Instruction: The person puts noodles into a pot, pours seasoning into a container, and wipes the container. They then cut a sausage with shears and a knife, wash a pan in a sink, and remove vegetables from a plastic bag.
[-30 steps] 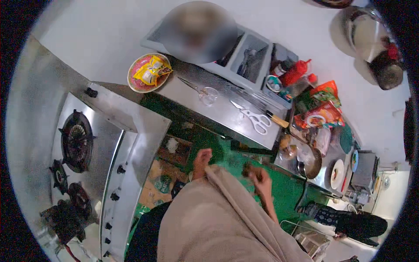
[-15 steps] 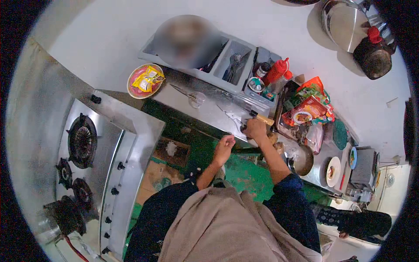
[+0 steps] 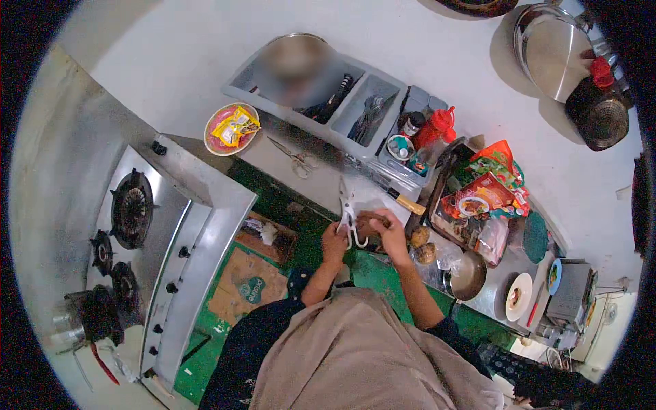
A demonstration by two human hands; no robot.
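Observation:
White-handled scissors (image 3: 347, 208) point away from me at the counter's front edge. My left hand (image 3: 333, 244) is closed at their handle, with the fingers partly hidden. Close by on the right, my right hand (image 3: 392, 236) pinches a small brown item (image 3: 371, 223), which is too blurred to name. Beyond that hand lies a knife with a wooden handle (image 3: 410, 203). Another pair of scissors (image 3: 298, 162) rests farther left on the steel counter (image 3: 273, 174).
A bowl with yellow packets (image 3: 234, 128), a grey cutlery tray (image 3: 355, 147) and a red bottle (image 3: 436, 128) stand along the back. Food packets (image 3: 482, 195), potatoes (image 3: 425, 253) and a pan (image 3: 469, 275) are at right. A stove (image 3: 133, 212) is left.
My left hand has moved left and closed at the scissors' handle. My right hand has come back toward me with the brown item. The scissors have turned more upright in view.

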